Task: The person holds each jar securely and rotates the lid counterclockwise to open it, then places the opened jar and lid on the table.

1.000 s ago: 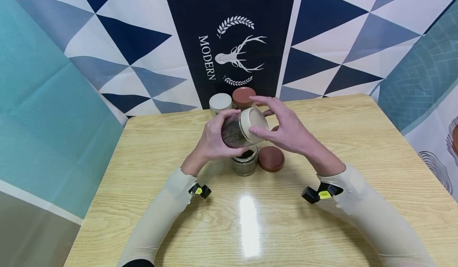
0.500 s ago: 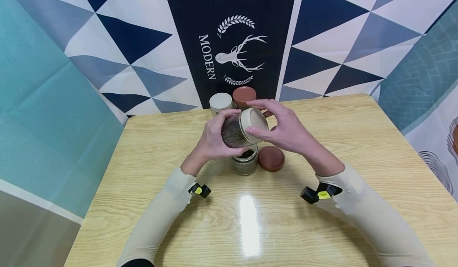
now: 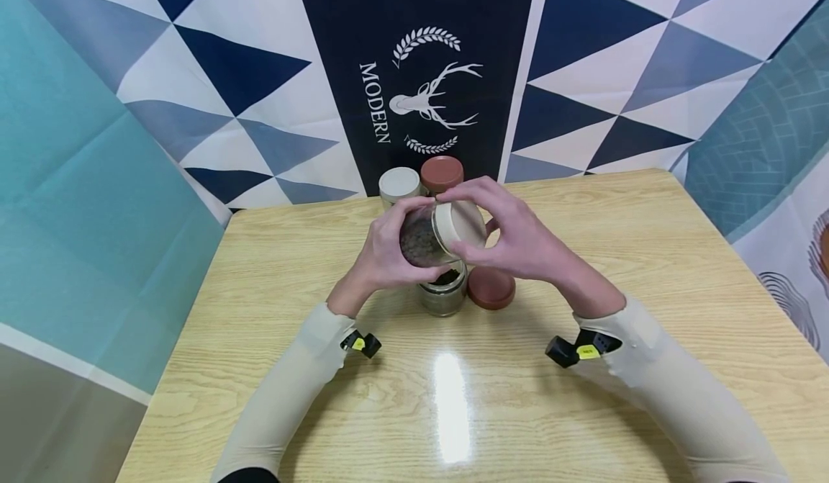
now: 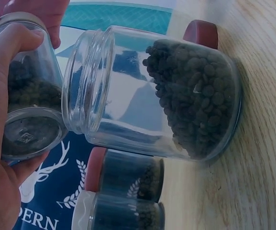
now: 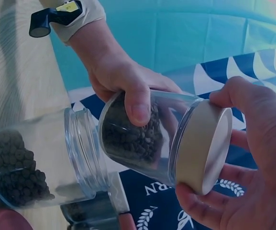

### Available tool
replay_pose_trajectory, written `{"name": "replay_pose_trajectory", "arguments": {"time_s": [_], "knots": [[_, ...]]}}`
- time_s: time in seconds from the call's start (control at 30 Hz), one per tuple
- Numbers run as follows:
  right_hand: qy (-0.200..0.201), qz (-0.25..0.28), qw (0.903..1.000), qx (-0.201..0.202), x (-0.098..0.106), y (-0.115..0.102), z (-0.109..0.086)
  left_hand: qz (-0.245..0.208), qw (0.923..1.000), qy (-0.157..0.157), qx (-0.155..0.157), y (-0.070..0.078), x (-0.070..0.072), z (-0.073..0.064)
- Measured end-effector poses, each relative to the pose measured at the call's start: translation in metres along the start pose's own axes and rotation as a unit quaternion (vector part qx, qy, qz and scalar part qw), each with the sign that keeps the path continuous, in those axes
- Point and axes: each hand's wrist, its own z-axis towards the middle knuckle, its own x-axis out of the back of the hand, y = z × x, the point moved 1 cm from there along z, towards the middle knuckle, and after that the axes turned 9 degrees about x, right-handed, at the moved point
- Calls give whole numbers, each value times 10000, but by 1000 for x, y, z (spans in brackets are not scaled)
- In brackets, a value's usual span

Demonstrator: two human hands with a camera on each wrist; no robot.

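Above the table, my left hand (image 3: 387, 251) grips the body of a glass jar (image 5: 135, 136) partly filled with dark pieces. The jar is tilted, its cream lid (image 3: 468, 225) facing right. Fingers and thumb of my right hand (image 3: 518, 232) hold that lid by its rim, on opposite sides. Below the held jar stands an uncovered glass jar (image 3: 443, 301), upright, with dark, round, flattish pieces (image 4: 200, 96) in its lower part. A reddish-brown lid (image 3: 491, 290) lies on the table just to its right.
Behind the hands, near the table's back edge, stand a jar with a white lid (image 3: 399, 183) and one with a reddish-brown lid (image 3: 442, 172). Both hold dark contents in the left wrist view. A patterned cloth backdrop (image 3: 272, 87) rises behind the wooden table (image 3: 298, 253).
My right hand's fingers have shifted left over the cream lid's rim and its thumb has moved lower, closing round the lid. The left hand and held jar stay nearly where they were.
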Motion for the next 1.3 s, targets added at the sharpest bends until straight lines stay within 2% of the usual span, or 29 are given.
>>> {"name": "replay_pose_trajectory", "arguments": {"time_s": [0.3, 0.8, 1.3], "knots": [[-329, 315, 9972, 596, 0, 2, -2, 73, 10000, 15, 22, -1, 0, -1], [-201, 235, 9954, 910, 0, 1, -1, 41, 10000, 56, 23, -3, 2, -3], [-41, 149, 9976, 671, 14, 2, -9, -89, 9998, 83, 144, -4, 6, -4]]}}
